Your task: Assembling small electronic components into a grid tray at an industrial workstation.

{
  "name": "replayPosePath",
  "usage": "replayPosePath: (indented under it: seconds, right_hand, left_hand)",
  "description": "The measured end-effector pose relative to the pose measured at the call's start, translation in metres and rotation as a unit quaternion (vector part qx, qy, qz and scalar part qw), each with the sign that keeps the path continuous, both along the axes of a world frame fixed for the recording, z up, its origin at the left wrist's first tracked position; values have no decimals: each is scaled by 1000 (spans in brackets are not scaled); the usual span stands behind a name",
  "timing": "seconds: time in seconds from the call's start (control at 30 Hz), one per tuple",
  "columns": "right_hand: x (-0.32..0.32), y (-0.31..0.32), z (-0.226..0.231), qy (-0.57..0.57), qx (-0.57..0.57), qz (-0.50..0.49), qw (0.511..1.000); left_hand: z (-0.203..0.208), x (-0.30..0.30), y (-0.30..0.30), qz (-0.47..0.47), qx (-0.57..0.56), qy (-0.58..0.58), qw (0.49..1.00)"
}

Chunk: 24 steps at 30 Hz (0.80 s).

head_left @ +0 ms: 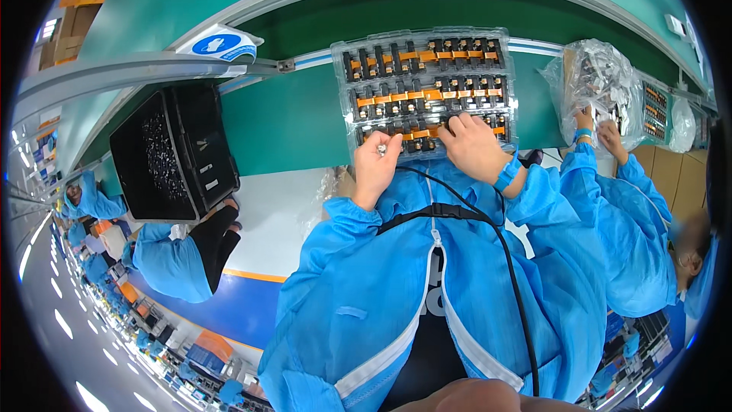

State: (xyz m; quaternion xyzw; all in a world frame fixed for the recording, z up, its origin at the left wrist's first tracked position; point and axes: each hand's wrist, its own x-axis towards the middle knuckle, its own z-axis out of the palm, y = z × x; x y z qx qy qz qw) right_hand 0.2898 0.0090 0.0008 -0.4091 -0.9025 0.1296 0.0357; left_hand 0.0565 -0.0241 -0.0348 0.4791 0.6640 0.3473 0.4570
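Note:
A clear plastic tray lies on the green conveyor belt in front of me, with three rows of black parts linked by orange flex strips. My left hand pinches a small silvery part at the tray's near left corner. My right hand rests fingers-down on the near row at the tray's right side. A blue wrist strap circles my right wrist, and a black cord runs down over my blue smock.
A black bin of small parts stands at the left, beside a co-worker's blue sleeve and black glove. At the right another person's hands reach a crinkled clear bag of parts. A grey rail edges the belt.

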Motion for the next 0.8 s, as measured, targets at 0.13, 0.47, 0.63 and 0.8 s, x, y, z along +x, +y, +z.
replayPosePath:
  seconds: [0.13, 0.47, 0.63, 0.8]
  right_hand:
    - [-8, -2, 5, -34, -32, -8, 999]
    - [8, -3, 28, 367, -340, -305, 811]
    - [-20, -31, 39, 446, -299, -295, 790]
    - [-36, -34, 43, 526, -260, -380, 715]
  left_hand:
    - [-2, -12, -8, 36, 13, -55, 998]
    - [35, -3, -2, -142, 12, -58, 988]
    - [53, 29, -7, -115, -75, -349, 927]
    - [53, 16, -5, -106, -124, -373, 913]
